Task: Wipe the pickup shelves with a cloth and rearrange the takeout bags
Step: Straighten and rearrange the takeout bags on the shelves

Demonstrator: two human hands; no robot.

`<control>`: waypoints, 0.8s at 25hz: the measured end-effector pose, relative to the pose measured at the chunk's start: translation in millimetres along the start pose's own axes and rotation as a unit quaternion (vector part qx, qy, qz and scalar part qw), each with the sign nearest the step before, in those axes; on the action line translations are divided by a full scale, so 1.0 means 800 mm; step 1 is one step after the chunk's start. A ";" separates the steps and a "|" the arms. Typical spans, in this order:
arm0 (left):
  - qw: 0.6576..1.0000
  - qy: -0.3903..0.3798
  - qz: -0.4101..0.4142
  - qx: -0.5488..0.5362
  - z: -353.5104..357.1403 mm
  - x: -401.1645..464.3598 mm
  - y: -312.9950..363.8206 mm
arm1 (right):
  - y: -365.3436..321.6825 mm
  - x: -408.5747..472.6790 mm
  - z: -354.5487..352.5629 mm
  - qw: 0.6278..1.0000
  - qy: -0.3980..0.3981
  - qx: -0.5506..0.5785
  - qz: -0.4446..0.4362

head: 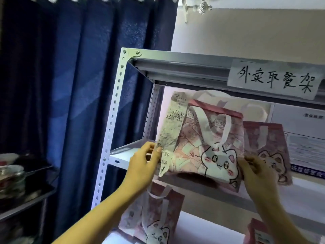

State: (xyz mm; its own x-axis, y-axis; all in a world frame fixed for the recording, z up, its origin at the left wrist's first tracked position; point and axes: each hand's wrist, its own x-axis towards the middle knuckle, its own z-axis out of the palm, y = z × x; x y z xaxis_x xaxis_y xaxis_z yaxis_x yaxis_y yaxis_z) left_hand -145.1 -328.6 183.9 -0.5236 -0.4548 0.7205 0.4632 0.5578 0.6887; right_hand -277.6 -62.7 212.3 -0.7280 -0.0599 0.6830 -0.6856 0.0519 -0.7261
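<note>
Head camera looks at a pink cat takeout bag (209, 143) held between both hands at the white metal shelf (121, 160). The left hand (143, 166) pinches its left edge by the long receipt (171, 129). The right hand (255, 170) grips its right edge. Another cat bag (269, 150) stands just behind the right hand, and one more bag (156, 221) sits below the left hand

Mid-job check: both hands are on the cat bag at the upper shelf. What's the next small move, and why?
Probably lower the cat bag onto the shelf and let go: the left hand and right hand grip its lower corners, and it looks tilted with a shadow beneath.
</note>
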 end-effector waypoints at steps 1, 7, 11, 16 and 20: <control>1.000 0.019 -0.008 0.011 -0.012 0.010 -0.012 | 0.003 0.003 0.021 1.000 -0.006 0.004 0.001; 0.993 0.065 -0.077 0.060 -0.038 0.074 -0.078 | 0.035 0.032 0.117 0.999 -0.032 0.007 0.042; 0.985 0.081 -0.134 0.072 -0.037 0.115 -0.102 | 0.052 0.058 0.151 0.996 -0.026 0.011 0.087; 0.967 0.072 -0.209 0.126 -0.038 0.162 -0.132 | 0.058 0.066 0.189 0.996 -0.016 -0.022 0.084; 0.970 0.046 -0.204 0.123 -0.040 0.179 -0.142 | 0.059 0.085 0.199 0.994 -0.025 -0.036 0.100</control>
State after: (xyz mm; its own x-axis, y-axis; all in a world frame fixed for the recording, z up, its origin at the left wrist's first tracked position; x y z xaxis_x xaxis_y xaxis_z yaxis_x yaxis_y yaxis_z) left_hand -250.0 -479.3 211.6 -0.5558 -0.7264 0.4043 0.0396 0.4627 0.8857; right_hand -357.9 -223.4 212.2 -0.8502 -0.0895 0.5188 -0.5264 0.1395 -0.8387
